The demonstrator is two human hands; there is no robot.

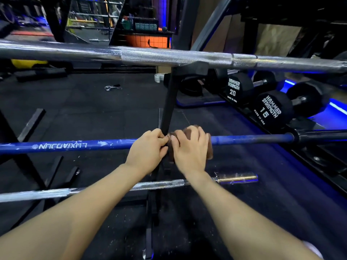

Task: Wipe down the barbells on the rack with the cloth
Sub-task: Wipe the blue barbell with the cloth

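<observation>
Brown cloth [189, 136] sits bunched under your right hand [189, 149], whose fingers curl round it and the blue barbell [75, 146] at the rack upright [169, 106]; your left hand [148, 147] pinches its edge. You look mid-task: steel barbells above [169, 56] and below [159, 184] show no wiping. No containers visible.

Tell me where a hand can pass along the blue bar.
Free: the blue bar left of the left hand, and right of the cloth toward the collar. Crowded: where both hands and the right hand meet the rack post.
</observation>
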